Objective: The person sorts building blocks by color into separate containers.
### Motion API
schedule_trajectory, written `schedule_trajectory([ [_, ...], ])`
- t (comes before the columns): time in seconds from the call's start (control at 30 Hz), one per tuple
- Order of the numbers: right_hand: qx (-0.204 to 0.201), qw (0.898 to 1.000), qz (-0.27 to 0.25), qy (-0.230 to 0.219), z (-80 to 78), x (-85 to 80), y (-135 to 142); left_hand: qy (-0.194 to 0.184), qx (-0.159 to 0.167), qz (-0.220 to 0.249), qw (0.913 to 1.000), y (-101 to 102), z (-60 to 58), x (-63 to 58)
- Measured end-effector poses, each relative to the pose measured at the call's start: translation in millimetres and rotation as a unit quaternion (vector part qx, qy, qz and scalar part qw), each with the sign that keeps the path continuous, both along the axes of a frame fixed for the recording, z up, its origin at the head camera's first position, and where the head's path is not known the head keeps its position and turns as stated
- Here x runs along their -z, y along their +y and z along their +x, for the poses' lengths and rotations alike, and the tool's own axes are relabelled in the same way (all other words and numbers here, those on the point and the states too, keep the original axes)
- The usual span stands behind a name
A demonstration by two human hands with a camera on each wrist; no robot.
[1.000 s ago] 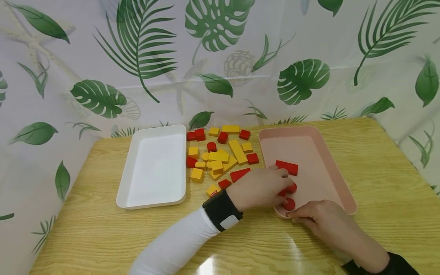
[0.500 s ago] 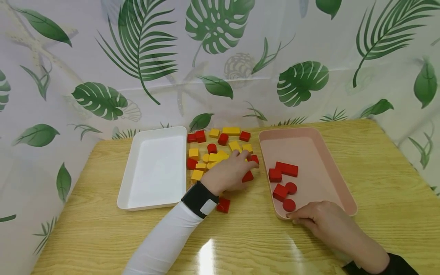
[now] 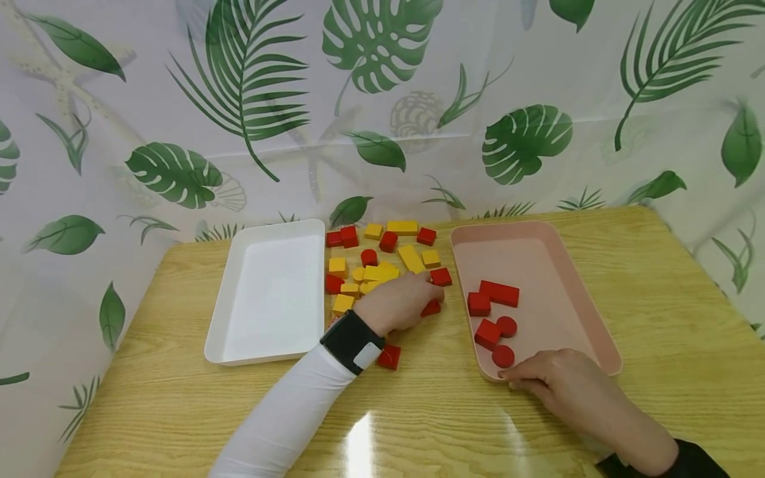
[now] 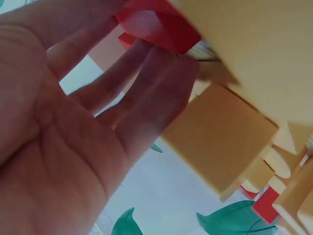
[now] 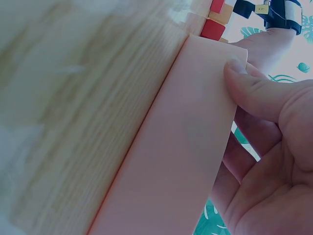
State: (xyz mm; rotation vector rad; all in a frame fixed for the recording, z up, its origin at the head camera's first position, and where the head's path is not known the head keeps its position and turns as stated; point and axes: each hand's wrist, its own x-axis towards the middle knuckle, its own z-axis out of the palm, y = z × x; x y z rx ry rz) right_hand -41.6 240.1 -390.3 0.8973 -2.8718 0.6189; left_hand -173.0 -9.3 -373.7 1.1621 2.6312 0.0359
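My left hand (image 3: 402, 302) is over the right side of the block pile, fingers curled at a red block (image 3: 431, 308). In the left wrist view the fingertips meet this red block (image 4: 161, 24), beside large yellow blocks (image 4: 220, 142); its full shape is hidden. My right hand (image 3: 564, 385) pinches the near rim of the pink tray (image 3: 574, 292), thumb on the outer wall in the right wrist view. Inside the tray, at its left, lie a long red block (image 3: 499, 293), two red cubes (image 3: 487, 334) and two round red blocks (image 3: 503, 356).
A white tray (image 3: 269, 292) stands left of the mixed red and yellow blocks (image 3: 382, 272). One red block (image 3: 389, 357) lies nearer me, below the left wrist. Behind the wooden table (image 3: 430, 425) hangs a leaf-patterned cloth (image 3: 418, 133).
My left hand has moved left from the pink tray to the pile, leaving red cubes in the tray. There its fingers have curled down onto a red block. The right hand stays on the rim.
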Motion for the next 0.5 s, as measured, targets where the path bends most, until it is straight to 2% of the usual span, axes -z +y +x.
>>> schedule_trajectory([
  [0.3, -0.005, 1.000, -0.006, 0.012, 0.5, 3.1, -0.4, -0.018, 0.006, -0.001, 0.9998, 2.0, -0.3, -0.3],
  [0.5, -0.005, 1.000, -0.003, 0.015, 0.0, 2.5, 0.2, 0.009, 0.011, 0.031, 0.9994, 10.2, -2.2, -8.4],
])
